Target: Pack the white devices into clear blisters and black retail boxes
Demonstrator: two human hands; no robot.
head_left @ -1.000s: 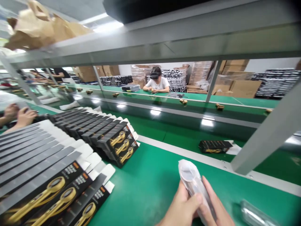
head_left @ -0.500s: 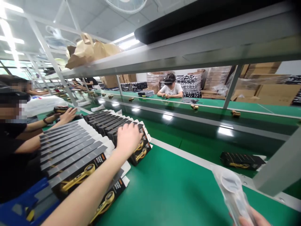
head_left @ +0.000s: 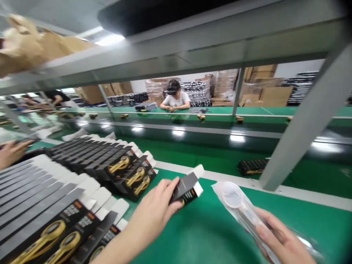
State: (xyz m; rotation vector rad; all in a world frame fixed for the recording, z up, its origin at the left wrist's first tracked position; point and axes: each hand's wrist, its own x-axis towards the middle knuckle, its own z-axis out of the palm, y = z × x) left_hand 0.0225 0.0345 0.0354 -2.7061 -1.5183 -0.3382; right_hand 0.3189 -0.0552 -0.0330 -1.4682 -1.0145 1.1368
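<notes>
My left hand [head_left: 158, 205] grips a black carton [head_left: 188, 187] by its near end; the white flaps at its far end stand open. To the right, my right hand [head_left: 280, 234] is closed round a handheld fan-like item in a clear plastic sleeve [head_left: 233, 198], its round head pointing up and left toward the carton. A gap separates the carton from the wrapped item. Left of my hands stand rows of black cartons [head_left: 110, 156] with open white flaps and gold pictures, and a nearer stack of the same cartons [head_left: 41, 205].
Beyond the green table [head_left: 214, 234] runs a conveyor belt [head_left: 170, 146] carrying a black box [head_left: 251, 167] and, farther off, small gold items [head_left: 239, 119]. A metal post [head_left: 302, 121] and shelf [head_left: 165, 60] frame the space. A co-worker [head_left: 176, 97] sits opposite; another person's hand [head_left: 12, 152] is at left.
My left hand has drawn one carton off the far row and brought it right, over the table. My right hand has brought the sleeved item further into view. The view has turned right.
</notes>
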